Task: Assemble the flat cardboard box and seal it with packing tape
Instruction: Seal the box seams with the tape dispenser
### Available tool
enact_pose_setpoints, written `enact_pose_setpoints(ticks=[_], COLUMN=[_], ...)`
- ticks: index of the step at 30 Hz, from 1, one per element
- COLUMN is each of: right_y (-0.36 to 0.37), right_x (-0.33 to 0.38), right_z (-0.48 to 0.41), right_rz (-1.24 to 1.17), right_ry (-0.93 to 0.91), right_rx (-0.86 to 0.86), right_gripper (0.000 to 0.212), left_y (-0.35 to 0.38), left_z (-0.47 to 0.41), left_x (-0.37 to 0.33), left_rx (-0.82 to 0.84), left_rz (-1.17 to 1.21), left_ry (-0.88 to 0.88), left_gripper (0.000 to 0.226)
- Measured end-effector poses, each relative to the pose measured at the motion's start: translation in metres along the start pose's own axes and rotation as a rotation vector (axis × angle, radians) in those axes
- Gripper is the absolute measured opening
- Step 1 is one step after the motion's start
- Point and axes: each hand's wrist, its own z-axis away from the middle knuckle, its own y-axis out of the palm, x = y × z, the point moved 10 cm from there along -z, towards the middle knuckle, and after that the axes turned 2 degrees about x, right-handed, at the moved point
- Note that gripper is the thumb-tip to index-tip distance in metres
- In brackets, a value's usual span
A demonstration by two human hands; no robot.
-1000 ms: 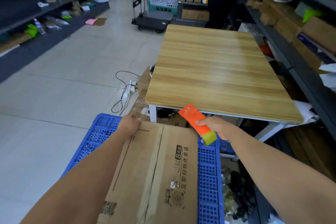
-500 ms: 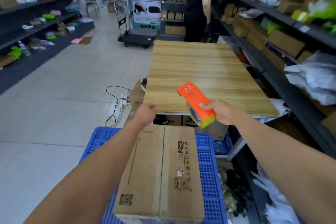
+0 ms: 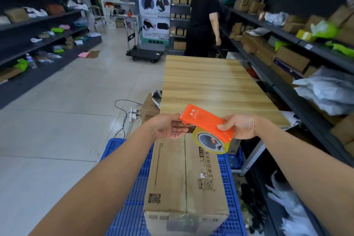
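Note:
A brown cardboard box (image 3: 183, 176) stands assembled on a blue plastic crate (image 3: 132, 193), its top flaps closed with a seam down the middle. My right hand (image 3: 241, 126) grips an orange tape dispenser (image 3: 206, 120) holding a yellowish tape roll (image 3: 210, 142), above the box's far end. My left hand (image 3: 168, 126) pinches the dispenser's front end, where the tape's end is, between thumb and fingers.
A wooden table (image 3: 212, 86) stands just beyond the box. Dark shelves with boxes and bags line both sides. A person in black (image 3: 203, 21) stands at the far shelf beside a black platform cart (image 3: 145, 51). A power strip with cables (image 3: 132, 113) lies on the tiled floor.
My left hand left the box's far edge and rose to the dispenser's front end. My right hand lifted and tilted the dispenser. The view tipped upward.

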Motion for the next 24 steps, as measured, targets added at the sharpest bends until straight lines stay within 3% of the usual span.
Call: enact_pose_setpoints(ticks=[3, 8, 11, 15, 19, 24], right_y=[0.007, 0.017, 0.021, 0.027, 0.035, 0.041], right_x=[-0.007, -0.007, -0.006, -0.013, -0.02, -0.02], right_z=[-0.003, -0.009, -0.011, -0.013, -0.016, -0.017], right_rz=[0.065, 0.148, 0.174, 0.186, 0.213, 0.536], right_ry=[0.048, 0.093, 0.112, 0.121, 0.142, 0.148], right_rx=[-0.01, 0.007, 0.013, 0.056, 0.066, -0.069], right_gripper=[0.102, 0.093, 0.095, 0.093, 0.092, 0.084], left_y=[-0.012, -0.019, -0.018, -0.014, -0.022, -0.046], left_z=[0.013, 0.028, 0.037, 0.043, 0.05, 0.067], left_x=[0.006, 0.018, 0.028, 0.048, 0.068, 0.092], left_rx=[-0.063, -0.096, -0.144, -0.207, -0.341, -0.536], left_rz=[-0.015, 0.102, 0.127, 0.26, 0.25, 0.231], left_ry=[-0.007, -0.007, -0.004, -0.001, -0.016, -0.03], left_gripper=[0.013, 0.023, 0.012, 0.018, 0.02, 0.021])
